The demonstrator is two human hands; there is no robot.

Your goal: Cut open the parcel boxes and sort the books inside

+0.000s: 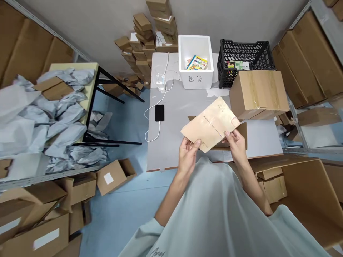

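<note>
Between my two hands is a thin cream booklet [210, 125], tilted, with a line of small print across it and a reddish mark at its right corner. My left hand [188, 155] grips its lower left edge, thumb on top. The lower right edge is pinched by my right hand [235, 142], with the thumb on the face and the fingers partly hidden below. Under the booklet lies an open flat cardboard box [243, 135] on the grey table [171, 150]; the booklet covers most of it.
On the table stand a white bin [196, 80] with colourful books, a black crate [246, 50], a closed carton [261, 94] and a phone [159, 113] on a white cable. A large open carton [308, 192] is at my right. Grey parcels [61, 114] cover the left table.
</note>
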